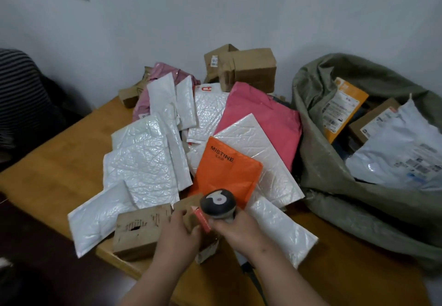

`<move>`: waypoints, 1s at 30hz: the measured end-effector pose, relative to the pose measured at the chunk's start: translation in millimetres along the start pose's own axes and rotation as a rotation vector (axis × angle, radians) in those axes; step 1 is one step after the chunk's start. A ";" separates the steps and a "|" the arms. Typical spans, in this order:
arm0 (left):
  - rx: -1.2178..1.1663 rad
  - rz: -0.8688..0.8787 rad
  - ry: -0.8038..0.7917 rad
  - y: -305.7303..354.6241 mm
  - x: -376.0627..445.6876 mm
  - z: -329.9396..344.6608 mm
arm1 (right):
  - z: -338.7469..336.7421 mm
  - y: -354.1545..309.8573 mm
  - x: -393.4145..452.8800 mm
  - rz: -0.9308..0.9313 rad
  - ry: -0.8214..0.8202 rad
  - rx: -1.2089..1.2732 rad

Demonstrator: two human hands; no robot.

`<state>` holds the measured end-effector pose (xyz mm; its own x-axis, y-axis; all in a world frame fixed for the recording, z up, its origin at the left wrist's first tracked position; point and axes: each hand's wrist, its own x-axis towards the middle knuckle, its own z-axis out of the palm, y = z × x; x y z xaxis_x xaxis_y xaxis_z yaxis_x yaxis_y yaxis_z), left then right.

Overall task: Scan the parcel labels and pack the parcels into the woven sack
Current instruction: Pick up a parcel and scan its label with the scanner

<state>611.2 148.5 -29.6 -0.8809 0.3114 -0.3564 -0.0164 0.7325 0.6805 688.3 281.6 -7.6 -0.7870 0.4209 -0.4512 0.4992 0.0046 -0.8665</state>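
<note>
"MISTINE" in black on the orange mailer [227,169]

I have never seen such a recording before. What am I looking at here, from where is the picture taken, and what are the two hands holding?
There is no machine here: a person works with two bare hands. The single picture comes from a camera worn on the person's head, looking forward and down.

The right hand grips a dark handheld barcode scanner. The left hand holds a small brown cardboard box with a red strip just beside the scanner.

On the wooden table lies a pile of parcels: white bubble mailers, an orange plastic bag printed MISTINE, a pink plastic bag and brown cardboard boxes at the back. At the right stands an open grey-green woven sack, already holding several parcels.
</note>
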 end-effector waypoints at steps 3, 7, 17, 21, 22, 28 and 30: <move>-0.331 -0.155 -0.126 0.2 -4.9 5.0 | 8.4 4.3 -2.1 0.011 -0.007 -0.021; -0.600 -0.213 -0.119 1.1 -3.2 -2.6 | 13.7 5.3 -5.6 -0.001 0.058 0.065; -0.832 0.045 -0.397 12.0 -13.4 -41.0 | 26.8 -18.7 -38.3 -0.134 0.313 0.321; -0.806 0.074 -0.502 7.1 -14.3 -59.8 | 39.5 -25.2 -52.8 -0.130 0.395 0.429; -0.791 0.059 -0.513 5.7 -13.9 -64.0 | 42.1 -27.7 -56.1 -0.134 0.411 0.444; -0.821 -0.054 -0.625 4.3 -11.6 -83.4 | 50.7 -36.0 -72.6 -0.166 0.451 0.476; -0.832 -0.044 -0.633 3.4 -12.8 -86.4 | 51.7 -36.4 -77.1 -0.178 0.463 0.495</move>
<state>581.6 94.7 32.6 -0.4671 0.7303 -0.4985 -0.5747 0.1778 0.7988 712.1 202.1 47.6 -0.5511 0.7959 -0.2507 0.0667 -0.2575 -0.9640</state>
